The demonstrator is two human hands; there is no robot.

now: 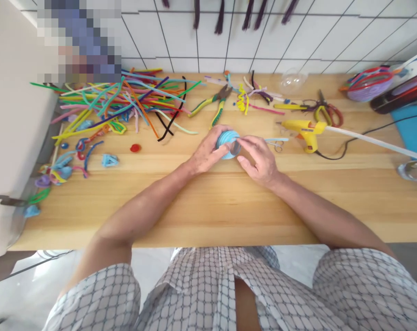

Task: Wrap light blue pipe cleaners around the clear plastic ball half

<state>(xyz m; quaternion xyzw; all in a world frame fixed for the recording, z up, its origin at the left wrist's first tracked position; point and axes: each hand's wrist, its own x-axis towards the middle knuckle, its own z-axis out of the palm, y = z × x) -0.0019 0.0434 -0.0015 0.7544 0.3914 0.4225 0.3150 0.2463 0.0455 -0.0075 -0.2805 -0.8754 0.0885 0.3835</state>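
My left hand and my right hand meet over the middle of the wooden table. Between them sits a small round ball wound from light blue pipe cleaner. The left fingers curl around its left side. The right fingers pinch at its right side, where a small clear piece shows. Just right of the hands lie small scissors with a light blue strand.
A pile of coloured pipe cleaners covers the back left. Pliers, a yellow glue gun with its cord, red-handled scissors, a clear dome and a red button lie around. Bent pieces crowd the left edge.
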